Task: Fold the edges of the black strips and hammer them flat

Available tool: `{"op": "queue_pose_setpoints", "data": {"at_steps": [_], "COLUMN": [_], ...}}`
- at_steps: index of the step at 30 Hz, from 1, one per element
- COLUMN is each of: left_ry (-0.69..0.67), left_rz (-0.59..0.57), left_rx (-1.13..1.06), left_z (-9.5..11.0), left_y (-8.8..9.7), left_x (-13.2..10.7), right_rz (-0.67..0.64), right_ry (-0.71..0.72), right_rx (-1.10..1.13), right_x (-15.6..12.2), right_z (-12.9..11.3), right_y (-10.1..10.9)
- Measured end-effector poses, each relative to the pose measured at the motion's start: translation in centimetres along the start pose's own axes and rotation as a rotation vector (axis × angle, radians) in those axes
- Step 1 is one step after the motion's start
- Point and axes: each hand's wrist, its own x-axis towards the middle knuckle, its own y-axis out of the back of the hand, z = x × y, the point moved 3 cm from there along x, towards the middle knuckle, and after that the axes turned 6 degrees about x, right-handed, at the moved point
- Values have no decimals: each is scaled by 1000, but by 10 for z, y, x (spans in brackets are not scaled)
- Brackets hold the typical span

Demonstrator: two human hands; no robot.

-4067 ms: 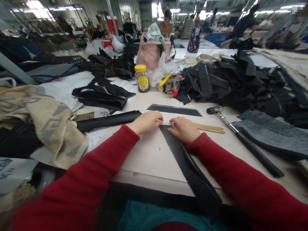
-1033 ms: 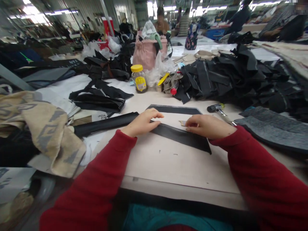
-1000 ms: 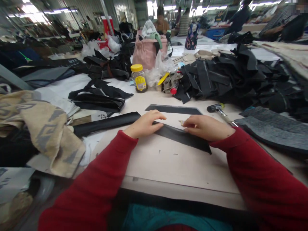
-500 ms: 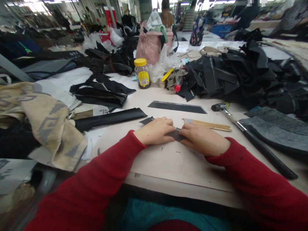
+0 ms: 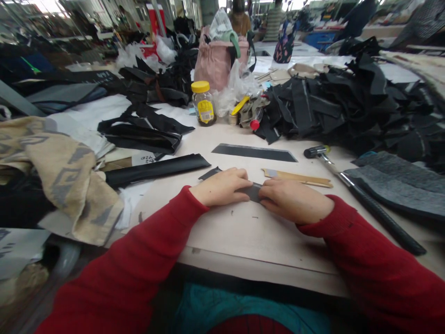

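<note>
A long, pale work table (image 5: 243, 241) fills the middle of the view, and other tables and people stand far behind it, among them a person in a striped top (image 5: 273, 16). On the right side of the table lies a big heap of black fabric strips (image 5: 333, 106), and a pile of dark grey felt pieces (image 5: 392, 185) lies in front of it. On the left side there is a crumpled beige cloth with grey pattern (image 5: 52, 176). Further back stands a pink fabric bag (image 5: 215, 60), and near it a glass jar with a yellow lid (image 5: 203, 103).

Closer to the hands lie a long, flat black roll of material (image 5: 156, 170), a flat dark strip with slanted ends (image 5: 253, 152), a thin wooden ruler (image 5: 295, 177) and a hammer with a black head and long black handle (image 5: 368, 199).

Both red sleeves reach to the table edge nearest the person. The left hand (image 5: 219, 188) and the right hand (image 5: 294, 202) lie flat, almost touching each other. A narrow black fabric strip (image 5: 253, 191) is under and between them, and its pointed end (image 5: 209, 173) comes out beyond the left hand. The fingers of each hand are together and press down on the strip. I cannot tell if the thumbs pinch it from below.
</note>
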Motion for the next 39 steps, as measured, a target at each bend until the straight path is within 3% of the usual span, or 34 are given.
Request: {"op": "queue_pose_setpoints", "data": {"at_steps": [23, 32, 39], "left_ry": [1, 17, 55], "left_rz": [14, 14, 57], "left_rx": [53, 73, 152], "left_z": [1, 2, 5], "left_y": [-2, -1, -4], "left_x": [-1, -1, 2], "right_rz": [32, -20, 61], "right_ry": [1, -50, -134], "right_rx": [-107, -156, -102], "right_x": [1, 3, 6], "right_z": [-3, -8, 2], "right_y": [-2, -1, 3]}}
